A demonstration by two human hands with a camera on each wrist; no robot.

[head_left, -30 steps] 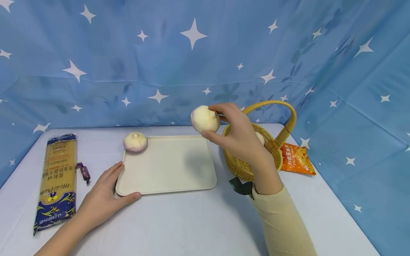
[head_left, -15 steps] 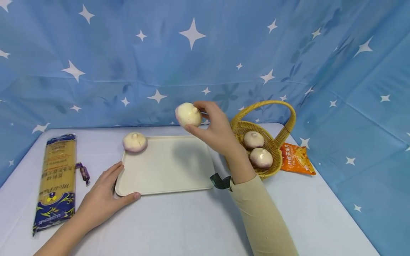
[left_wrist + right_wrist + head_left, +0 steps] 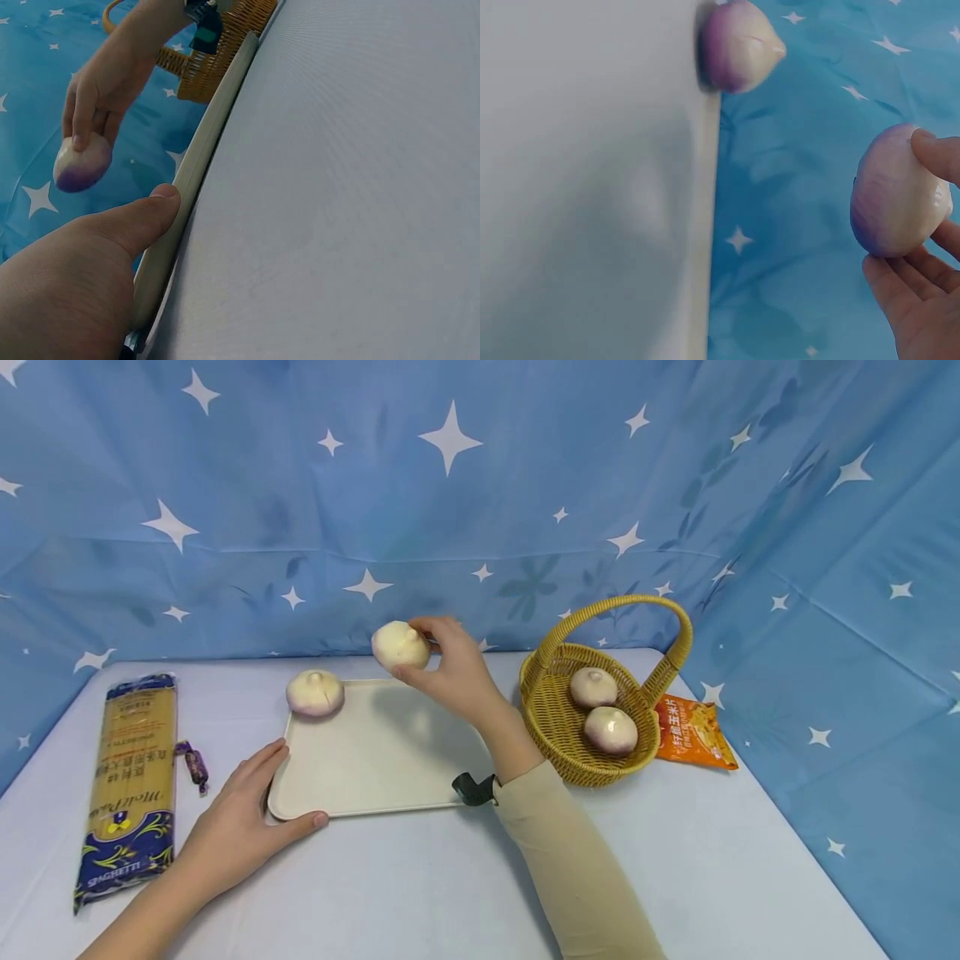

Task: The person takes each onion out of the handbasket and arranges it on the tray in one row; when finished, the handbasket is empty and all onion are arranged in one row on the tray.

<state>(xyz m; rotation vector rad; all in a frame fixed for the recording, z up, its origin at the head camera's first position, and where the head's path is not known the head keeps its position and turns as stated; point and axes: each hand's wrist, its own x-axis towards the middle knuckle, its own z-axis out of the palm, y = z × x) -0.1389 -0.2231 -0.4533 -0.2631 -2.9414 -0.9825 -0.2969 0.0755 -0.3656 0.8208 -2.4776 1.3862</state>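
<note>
In the head view my right hand (image 3: 456, 672) pinches a cream-and-purple turnip (image 3: 401, 645) by its sides, holding it in the air above the back of the white tray (image 3: 375, 768). A second turnip (image 3: 316, 692) sits at the tray's back left corner. My left hand (image 3: 236, 814) rests against the tray's front left corner, fingers along the left side and thumb at the front edge. The left wrist view shows that thumb (image 3: 142, 217) lying against the tray rim (image 3: 191, 169). In the right wrist view the held turnip (image 3: 900, 191) has thumb and fingers on opposite sides.
A yellow wicker basket (image 3: 555, 731) with a tall handle stands right of the tray, holding two turnips (image 3: 611, 730). Behind it lies an orange snack bag (image 3: 693, 732). At far left are a spaghetti pack (image 3: 131, 785) and a purple wrapped candy (image 3: 195, 766). A blue star-patterned curtain (image 3: 450, 510) closes the back.
My right hand has carried the turnip leftward from beside the basket to over the tray, lowering slightly at the end. The basket's two turnips have come into view. My left hand stays put.
</note>
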